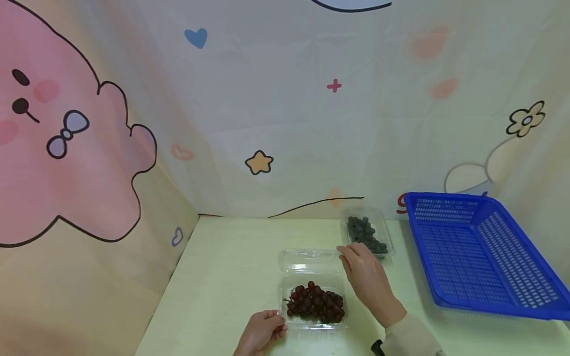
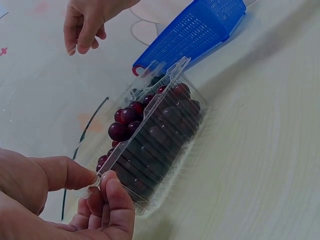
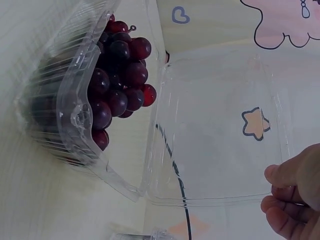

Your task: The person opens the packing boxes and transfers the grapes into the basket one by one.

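Note:
A clear plastic clamshell box (image 1: 285, 291) of red grapes (image 1: 315, 302) sits on the table with its lid (image 3: 215, 135) raised at the back. My left hand (image 1: 261, 330) pinches the rim at the box's front left corner between thumb and fingers. At the lid's right edge, my right hand (image 1: 367, 279) pinches the thin plastic with thumb and fingertips. The lid's far edge catches light in the head view. Behind my right hand stands a second clear box (image 1: 384, 230) of dark grapes (image 1: 362, 230), partly hidden by that hand.
A blue plastic basket (image 1: 463, 247) with perforated walls stands on the right of the pale table (image 1: 213, 277). A patterned cloth (image 1: 285, 109) with cartoon drawings hangs along the back and left of the table.

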`<state>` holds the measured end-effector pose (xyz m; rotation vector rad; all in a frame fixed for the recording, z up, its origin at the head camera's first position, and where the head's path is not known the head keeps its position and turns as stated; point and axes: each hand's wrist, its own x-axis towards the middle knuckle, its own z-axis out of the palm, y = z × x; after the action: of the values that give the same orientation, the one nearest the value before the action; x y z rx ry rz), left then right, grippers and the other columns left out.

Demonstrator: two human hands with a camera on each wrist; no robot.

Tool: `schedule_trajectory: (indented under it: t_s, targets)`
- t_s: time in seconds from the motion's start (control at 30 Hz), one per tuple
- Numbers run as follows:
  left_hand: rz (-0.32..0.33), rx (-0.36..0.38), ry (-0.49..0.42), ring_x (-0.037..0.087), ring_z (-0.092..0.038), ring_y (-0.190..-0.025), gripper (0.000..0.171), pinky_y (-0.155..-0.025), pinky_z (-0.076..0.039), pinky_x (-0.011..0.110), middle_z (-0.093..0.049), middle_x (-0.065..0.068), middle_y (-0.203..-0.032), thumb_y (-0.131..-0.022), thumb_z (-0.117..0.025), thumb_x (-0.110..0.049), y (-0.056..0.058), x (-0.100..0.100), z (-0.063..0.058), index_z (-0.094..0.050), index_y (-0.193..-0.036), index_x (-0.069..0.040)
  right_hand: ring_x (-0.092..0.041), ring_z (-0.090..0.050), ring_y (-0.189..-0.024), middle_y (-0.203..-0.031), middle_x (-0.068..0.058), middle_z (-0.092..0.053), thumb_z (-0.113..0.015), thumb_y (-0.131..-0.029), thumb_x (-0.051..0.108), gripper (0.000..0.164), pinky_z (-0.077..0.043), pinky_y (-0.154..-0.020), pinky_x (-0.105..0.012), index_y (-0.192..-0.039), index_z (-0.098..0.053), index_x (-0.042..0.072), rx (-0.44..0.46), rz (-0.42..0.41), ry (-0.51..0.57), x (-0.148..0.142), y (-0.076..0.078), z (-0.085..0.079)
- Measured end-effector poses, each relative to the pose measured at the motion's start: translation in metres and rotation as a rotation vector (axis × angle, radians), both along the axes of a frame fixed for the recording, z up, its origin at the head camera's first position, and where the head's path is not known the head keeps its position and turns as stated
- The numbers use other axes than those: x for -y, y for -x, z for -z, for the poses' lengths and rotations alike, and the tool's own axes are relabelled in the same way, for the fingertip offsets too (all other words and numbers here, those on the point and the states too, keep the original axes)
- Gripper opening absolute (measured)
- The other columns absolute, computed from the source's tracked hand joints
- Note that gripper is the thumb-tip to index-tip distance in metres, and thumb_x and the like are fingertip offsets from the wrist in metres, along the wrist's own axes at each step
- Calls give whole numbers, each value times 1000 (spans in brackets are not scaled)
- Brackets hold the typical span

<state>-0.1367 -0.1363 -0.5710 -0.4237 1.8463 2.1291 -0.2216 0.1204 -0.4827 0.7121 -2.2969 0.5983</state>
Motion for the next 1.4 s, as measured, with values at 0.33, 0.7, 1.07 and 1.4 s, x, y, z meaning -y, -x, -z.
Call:
schedule_trajectory:
  t_s: [0.33, 0.7, 1.07, 1.4]
  targets:
    - [-11, 21, -13, 11, -62, -71, 17, -66, -55, 21, -64, 8, -81, -97, -56, 5, 0, -1, -4, -59, -108, 17, -25, -64, -82, -94, -10, -64, -79, -82, -13, 29, -59, -69, -38, -109, -74, -3, 79, -25, 42, 2, 19, -2]
    - [-16, 43, -17, 11, -63, -73, 17, -68, -56, 22, -64, 8, -83, -97, -57, 4, 0, -1, -7, -59, -109, 16, -28, -67, -84, -101, -16, -67, -67, -90, -16, 32, -58, -69, -43, -121, -69, -6, 249, -37, 221, 1, 48, 6]
    - [-12, 43, -4, 11, -63, -72, 18, -68, -56, 22, -65, 8, -82, -97, -57, 4, -3, 0, -10, -58, -110, 17, -32, -67, -89, -102, -20, -68, -65, -92, -14, 33, -57, -77, -47, -124, -60, -11, 382, 37, 374, 7, 63, 10]
    - [-25, 40, -19, 12, -62, -73, 18, -68, -55, 22, -65, 10, -84, -96, -56, 6, -2, 0, -9, -57, -110, 17, -30, -64, -87, -106, -20, -64, -62, -93, -12, 17, -55, -69, -42, -109, -68, -8, 404, 64, 322, 11, 66, 20]
